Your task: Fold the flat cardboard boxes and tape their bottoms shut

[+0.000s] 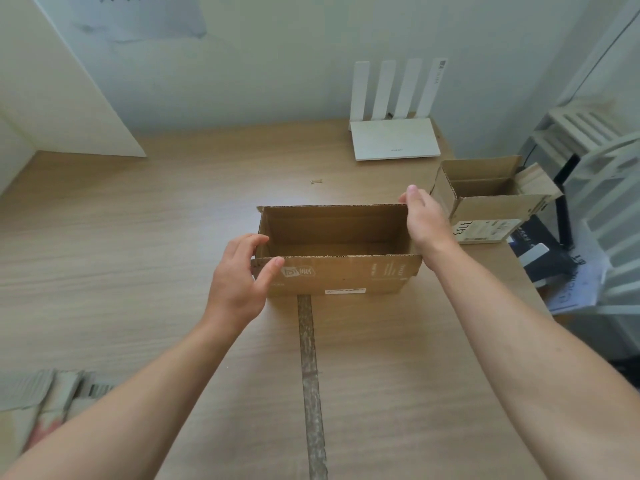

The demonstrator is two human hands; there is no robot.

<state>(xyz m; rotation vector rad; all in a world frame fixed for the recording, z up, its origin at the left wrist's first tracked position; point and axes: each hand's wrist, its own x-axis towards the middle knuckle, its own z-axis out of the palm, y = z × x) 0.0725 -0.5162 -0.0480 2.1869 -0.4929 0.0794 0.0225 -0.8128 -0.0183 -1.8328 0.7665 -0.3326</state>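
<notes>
– So, where is the cardboard box [341, 277]?
– Upright on the tabletop [138, 254], mouth open to the top, held between the two hands with its long printed wall facing the person.
– And the left hand [239, 282]?
– Its fingers [258, 241] curl round the box's left end while the thumb presses the near wall, so it pinches that near corner.
– What about the right hand [424, 220]?
– It lies against the box's right end, thumb [412, 194] raised at the far corner. Its own back hides the fingers; whether they grip or lie flat I cannot tell.
– Anything close by?
– Just beyond the right thumb stands a second cardboard box [485, 206], also open at the top, with a white label on its near wall. A dull strip [308, 358] runs along the tabletop from under the near wall, between the forearms, toward the person.
– Farther out?
– A white router [394, 138] with four upright antennas stands well past the right hand, against the wall. A small scrap [316, 181] lies beyond the box. Flat cardboard [38, 393] sits well to the left of the left forearm, at the tabletop's near edge.
</notes>
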